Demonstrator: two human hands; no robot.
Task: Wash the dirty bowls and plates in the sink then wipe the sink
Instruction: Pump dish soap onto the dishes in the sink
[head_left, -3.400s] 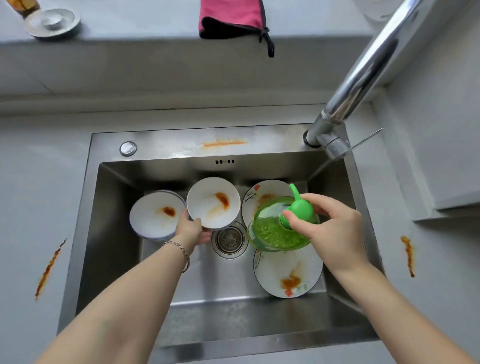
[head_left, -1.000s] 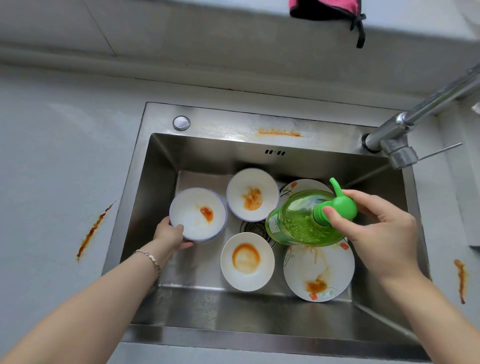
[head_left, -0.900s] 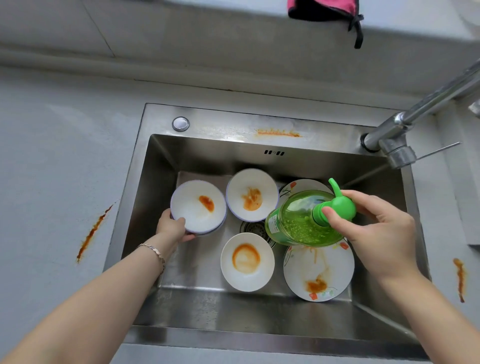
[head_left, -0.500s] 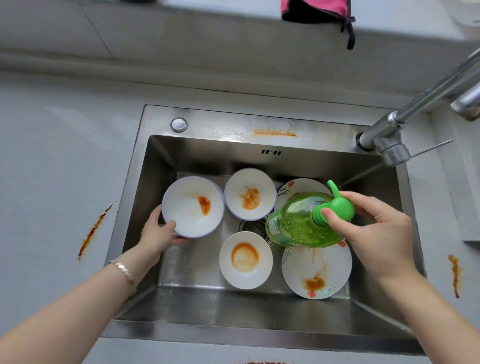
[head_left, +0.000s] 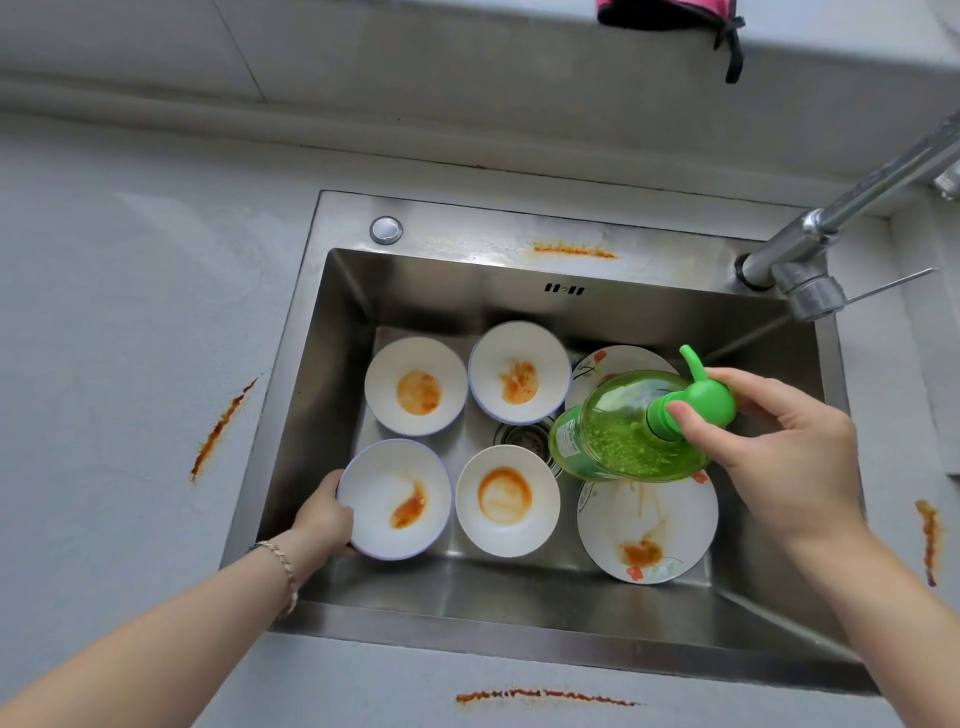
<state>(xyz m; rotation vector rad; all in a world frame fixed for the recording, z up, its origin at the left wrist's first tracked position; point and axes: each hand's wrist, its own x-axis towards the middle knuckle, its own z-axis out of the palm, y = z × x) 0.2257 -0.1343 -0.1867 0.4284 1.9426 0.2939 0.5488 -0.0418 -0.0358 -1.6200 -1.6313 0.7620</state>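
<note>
Several white bowls smeared with orange sauce lie in the steel sink (head_left: 332, 322). My left hand (head_left: 324, 517) grips the left rim of the front-left bowl (head_left: 395, 499). Beside it sits a second front bowl (head_left: 506, 499); two more bowls (head_left: 415, 384) (head_left: 519, 371) sit behind them. A dirty plate (head_left: 649, 535) lies at the front right, and another plate (head_left: 618, 361) is half hidden behind the bottle. My right hand (head_left: 779, 447) holds a green dish soap bottle (head_left: 634, 426) by its pump, tilted over the plates.
The drain (head_left: 522, 434) sits mid-sink between the bowls. A chrome faucet (head_left: 831, 228) rises at the back right. Orange sauce streaks mark the counter (head_left: 221, 428) (head_left: 927, 535) (head_left: 540, 696) and the sink's back rim (head_left: 574, 251). A pink cloth (head_left: 670, 13) hangs from the back ledge.
My left hand lifted the purple-rimmed bowl off the stack at the back left and brought it to the front left, uncovering another dirty bowl. The soap bottle barely moved.
</note>
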